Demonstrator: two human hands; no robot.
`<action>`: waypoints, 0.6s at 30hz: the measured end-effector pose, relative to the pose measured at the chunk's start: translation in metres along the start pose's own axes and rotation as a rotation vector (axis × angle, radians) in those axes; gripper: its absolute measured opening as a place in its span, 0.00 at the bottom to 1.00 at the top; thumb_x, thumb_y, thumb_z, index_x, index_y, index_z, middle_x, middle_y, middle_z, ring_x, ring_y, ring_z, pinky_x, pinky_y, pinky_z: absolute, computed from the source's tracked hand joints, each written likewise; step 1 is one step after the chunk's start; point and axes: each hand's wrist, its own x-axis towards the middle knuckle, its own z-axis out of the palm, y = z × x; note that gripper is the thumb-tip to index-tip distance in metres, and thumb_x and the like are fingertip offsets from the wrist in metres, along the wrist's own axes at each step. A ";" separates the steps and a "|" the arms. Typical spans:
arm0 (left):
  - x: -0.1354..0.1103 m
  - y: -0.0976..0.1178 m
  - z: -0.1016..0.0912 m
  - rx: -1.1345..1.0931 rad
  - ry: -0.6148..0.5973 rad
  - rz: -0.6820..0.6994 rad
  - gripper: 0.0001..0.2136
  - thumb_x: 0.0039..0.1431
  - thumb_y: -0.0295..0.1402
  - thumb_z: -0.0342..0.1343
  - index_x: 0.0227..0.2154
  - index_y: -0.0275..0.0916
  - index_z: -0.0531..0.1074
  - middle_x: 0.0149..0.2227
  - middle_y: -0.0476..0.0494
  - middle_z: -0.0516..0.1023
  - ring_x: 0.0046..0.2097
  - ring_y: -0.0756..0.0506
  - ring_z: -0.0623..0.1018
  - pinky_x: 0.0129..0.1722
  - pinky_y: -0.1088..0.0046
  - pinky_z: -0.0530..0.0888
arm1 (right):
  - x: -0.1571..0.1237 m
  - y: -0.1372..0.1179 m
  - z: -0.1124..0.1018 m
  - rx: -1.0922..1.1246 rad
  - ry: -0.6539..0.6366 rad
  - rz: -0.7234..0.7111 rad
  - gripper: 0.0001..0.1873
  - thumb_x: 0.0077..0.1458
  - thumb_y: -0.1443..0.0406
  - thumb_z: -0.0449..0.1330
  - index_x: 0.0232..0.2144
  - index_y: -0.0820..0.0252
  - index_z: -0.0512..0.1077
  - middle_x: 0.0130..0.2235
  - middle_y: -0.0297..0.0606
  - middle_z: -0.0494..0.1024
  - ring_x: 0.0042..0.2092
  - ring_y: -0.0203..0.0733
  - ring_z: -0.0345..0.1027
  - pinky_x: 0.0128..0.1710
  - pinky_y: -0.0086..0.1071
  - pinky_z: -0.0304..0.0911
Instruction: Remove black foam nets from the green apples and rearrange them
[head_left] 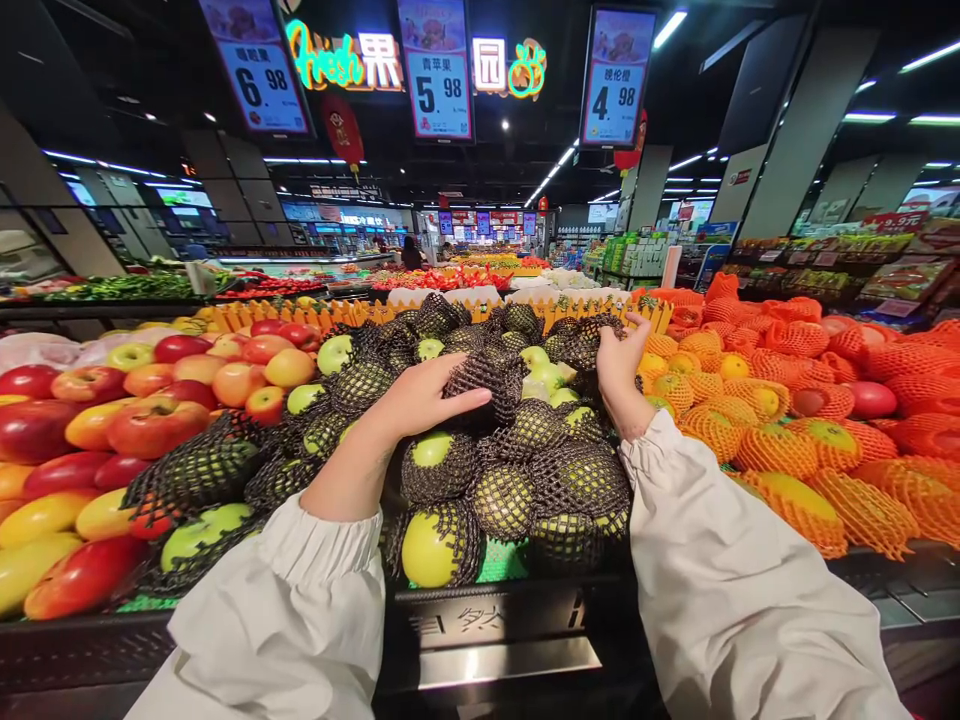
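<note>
My left hand is closed around a green apple in a black foam net, with the thumb along its near side and the other fingers partly hidden. At the back right of the heap, my right hand has bent fingers against another black-netted apple; its fingertips are partly hidden. Between the hands lie pale green apples with little or no net showing. More netted green apples are piled in front, down to a green mat at the display's front edge.
Red and yellow apples are heaped to the left. Oranges and other fruit in orange nets fill the right side. A low yellow picket fence borders the back. Price screens hang overhead. A dark ledge runs along the front.
</note>
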 end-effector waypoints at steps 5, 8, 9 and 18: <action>0.000 0.001 -0.001 -0.015 -0.003 -0.009 0.26 0.59 0.57 0.54 0.49 0.41 0.75 0.50 0.40 0.81 0.50 0.35 0.80 0.52 0.59 0.73 | -0.015 -0.040 -0.004 0.332 0.018 0.069 0.32 0.50 0.61 0.61 0.57 0.57 0.59 0.46 0.45 0.74 0.46 0.47 0.71 0.41 0.38 0.69; -0.001 0.007 -0.003 0.018 -0.010 -0.015 0.26 0.60 0.56 0.53 0.49 0.39 0.75 0.52 0.39 0.80 0.51 0.36 0.79 0.53 0.60 0.73 | -0.023 -0.055 -0.003 0.524 -0.477 0.175 0.28 0.45 0.55 0.65 0.49 0.53 0.67 0.36 0.36 0.75 0.35 0.42 0.69 0.31 0.32 0.63; -0.002 0.010 -0.003 0.032 -0.010 -0.020 0.26 0.60 0.56 0.53 0.49 0.39 0.75 0.52 0.38 0.80 0.51 0.36 0.79 0.53 0.60 0.73 | -0.026 -0.057 -0.002 0.543 -0.625 0.212 0.26 0.44 0.53 0.66 0.45 0.53 0.70 0.34 0.34 0.75 0.33 0.39 0.67 0.29 0.30 0.61; -0.001 0.015 -0.007 0.036 -0.009 -0.017 0.22 0.61 0.56 0.54 0.42 0.40 0.75 0.48 0.42 0.81 0.49 0.40 0.80 0.47 0.67 0.73 | -0.027 -0.044 0.008 0.391 -1.009 0.102 0.10 0.37 0.58 0.63 0.24 0.56 0.71 0.31 0.35 0.77 0.35 0.44 0.69 0.40 0.36 0.65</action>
